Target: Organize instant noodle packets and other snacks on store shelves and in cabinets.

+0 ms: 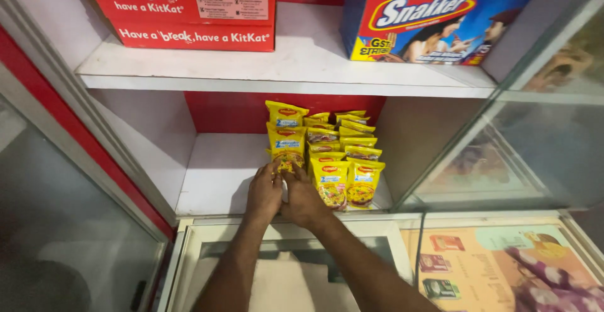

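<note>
The yellow plastic noodle packets (pixel 327 154) stand in rows on the lower white shelf (pixel 217 186) against the red back panel (pixel 220 112). We have both hands at the front-left packet (pixel 287 154): our left hand (pixel 264 192) and right hand (pixel 303 200) close around its lower edge, fingers curled narrow on it. We judge this the step of seating that packet upright in its row; the next move calls for a light release without tipping its neighbours. Above, a red cardboard carton (pixel 189 10) and a blue snack box (pixel 428 19) sit on the upper shelf (pixel 302 66).
</note>
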